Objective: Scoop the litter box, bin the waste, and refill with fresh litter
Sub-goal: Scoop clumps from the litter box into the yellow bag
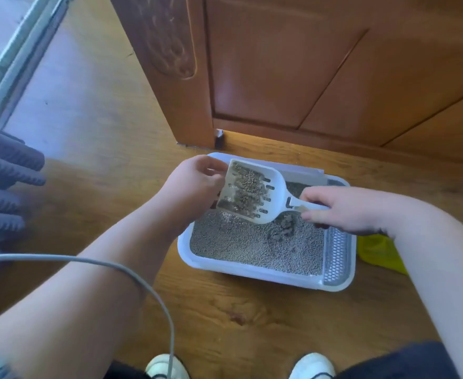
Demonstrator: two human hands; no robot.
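A white litter box (252, 270) sits on the wooden floor, filled with grey litter (241, 244). A dark clump (286, 228) lies in the litter near the middle. My right hand (339, 209) pinches the handle of a white slotted scoop (272, 192), held above the box's left part and loaded with grey-brown litter clumps. My left hand (190, 187) is at the scoop's front edge, its fingers curled against the rim; whether it grips the rim I cannot tell.
A wooden door (307, 64) stands just behind the box. A yellow-green bag (378, 250) lies right of the box, partly hidden by my right arm. Grey ribbed fabric (3, 187) is at the far left. A grey cable (132, 274) crosses my left arm. My white shoes (311, 366) show below.
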